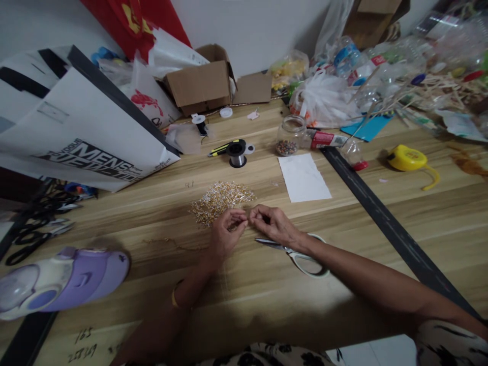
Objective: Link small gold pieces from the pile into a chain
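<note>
My left hand [229, 231] is closed in a pinch just in front of a heap of small gold and silver bead-like pieces [224, 197]. Facing it, almost touching, my right hand [272, 222] also pinches with thumb and forefinger. Whatever lies between the fingertips is too small to make out. A thin gold beaded strand [177, 245] runs along the table toward my left wrist. Scissors with pale handles [286, 250] lie partly beneath my right forearm, blades pointing left.
Behind the heap are a spool of silver wire [237, 155], a yellow-black box cutter [219, 148], white paper [305, 178] and a jar of beads [290, 136]. A paper bag [87, 122] and purple bottle [87, 279] stand left; a tape measure [407, 158] lies right.
</note>
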Motion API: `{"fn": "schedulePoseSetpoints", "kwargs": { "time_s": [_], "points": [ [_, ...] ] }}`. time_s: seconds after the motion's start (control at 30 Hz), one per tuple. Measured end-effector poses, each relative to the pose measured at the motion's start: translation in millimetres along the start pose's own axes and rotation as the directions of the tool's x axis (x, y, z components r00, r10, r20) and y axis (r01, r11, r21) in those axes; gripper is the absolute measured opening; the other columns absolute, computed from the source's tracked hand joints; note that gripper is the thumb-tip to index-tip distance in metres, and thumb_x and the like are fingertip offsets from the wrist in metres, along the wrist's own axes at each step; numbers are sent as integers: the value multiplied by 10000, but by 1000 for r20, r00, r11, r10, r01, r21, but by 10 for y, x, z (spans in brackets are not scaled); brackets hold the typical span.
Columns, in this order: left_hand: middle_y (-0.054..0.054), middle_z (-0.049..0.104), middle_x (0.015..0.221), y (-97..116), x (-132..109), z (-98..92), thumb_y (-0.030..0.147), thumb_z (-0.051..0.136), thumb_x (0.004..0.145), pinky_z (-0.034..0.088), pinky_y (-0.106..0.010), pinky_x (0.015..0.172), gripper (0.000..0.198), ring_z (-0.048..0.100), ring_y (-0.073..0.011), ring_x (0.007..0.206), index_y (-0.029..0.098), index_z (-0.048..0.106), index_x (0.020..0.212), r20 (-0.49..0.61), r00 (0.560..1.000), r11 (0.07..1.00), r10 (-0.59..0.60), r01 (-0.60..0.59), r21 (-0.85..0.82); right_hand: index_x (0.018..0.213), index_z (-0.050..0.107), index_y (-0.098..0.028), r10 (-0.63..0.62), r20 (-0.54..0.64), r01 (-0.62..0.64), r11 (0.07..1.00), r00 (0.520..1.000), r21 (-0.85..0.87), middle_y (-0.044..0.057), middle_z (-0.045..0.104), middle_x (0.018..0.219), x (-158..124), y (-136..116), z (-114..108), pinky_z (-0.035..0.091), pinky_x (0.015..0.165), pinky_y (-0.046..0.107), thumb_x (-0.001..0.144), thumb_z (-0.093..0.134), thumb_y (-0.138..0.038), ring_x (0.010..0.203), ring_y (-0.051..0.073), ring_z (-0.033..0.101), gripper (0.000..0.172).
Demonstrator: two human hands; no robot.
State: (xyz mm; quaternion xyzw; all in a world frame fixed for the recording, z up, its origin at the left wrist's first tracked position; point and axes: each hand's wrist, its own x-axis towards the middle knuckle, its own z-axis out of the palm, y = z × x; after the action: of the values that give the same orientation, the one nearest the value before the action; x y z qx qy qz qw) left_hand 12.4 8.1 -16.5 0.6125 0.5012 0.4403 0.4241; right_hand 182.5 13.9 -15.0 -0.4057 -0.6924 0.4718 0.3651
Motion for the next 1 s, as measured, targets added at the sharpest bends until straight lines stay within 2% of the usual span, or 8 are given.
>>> {"fn": "schedulePoseSetpoints", "kwargs": {
  "time_s": [0.2,0.3,0.4,0.53,0.67,0.83,1.0],
  "points": [
    [-24,658,715,-11,16,17,156,681,655,535,-226,654,171,645,-118,673,149,570,784,-21,999,998,-40,39,-50,811,563,-148,-30,-2,30,999,1000,-21,-50,432,584,-11,2,12,286,513,192,829,499,-206,527,82,381,89],
    [-18,656,702,-26,20,16,157,682,651,531,-216,635,162,642,-114,657,149,571,769,-11,1000,999,-23,23,-34,807,562,-148,-52,4,52,997,999,-65,-53,423,579,-16,1,15,283,507,189,821,503,-194,519,79,374,77],
    [-21,663,697,-55,12,21,157,664,665,533,-219,630,111,646,-118,652,152,594,751,-23,1000,1000,21,-20,23,803,561,-147,-75,2,74,989,997,-126,-51,433,578,-20,-9,18,286,507,186,815,497,-179,515,78,377,73],
    [-19,679,723,-88,-11,26,171,640,702,532,-228,640,121,649,-122,658,168,634,823,-69,991,982,117,-105,160,792,562,-144,-74,-13,70,978,997,-197,-49,449,580,-24,-32,23,294,510,183,802,497,-159,506,74,384,68],
    [-20,680,733,-67,-15,10,151,611,731,512,-228,637,82,637,-123,662,174,656,796,-19,975,939,220,-206,274,782,568,-144,-59,-13,54,974,998,-220,-53,448,565,-25,-48,22,293,505,181,789,504,-151,493,72,389,65],
    [-29,672,720,-43,-3,-5,138,596,750,490,-242,654,80,621,-135,683,174,667,740,23,953,907,302,-294,302,784,573,-143,-50,-10,47,976,999,-213,-52,450,564,-31,-58,16,294,500,183,789,503,-153,492,73,389,71],
    [-41,665,728,-50,0,-3,140,582,765,483,-256,668,99,613,-146,707,167,671,733,45,946,898,321,-319,302,784,575,-140,-54,-21,49,978,998,-201,-55,430,564,-35,-51,18,294,498,178,793,501,-150,498,71,383,75]
  ]
}}
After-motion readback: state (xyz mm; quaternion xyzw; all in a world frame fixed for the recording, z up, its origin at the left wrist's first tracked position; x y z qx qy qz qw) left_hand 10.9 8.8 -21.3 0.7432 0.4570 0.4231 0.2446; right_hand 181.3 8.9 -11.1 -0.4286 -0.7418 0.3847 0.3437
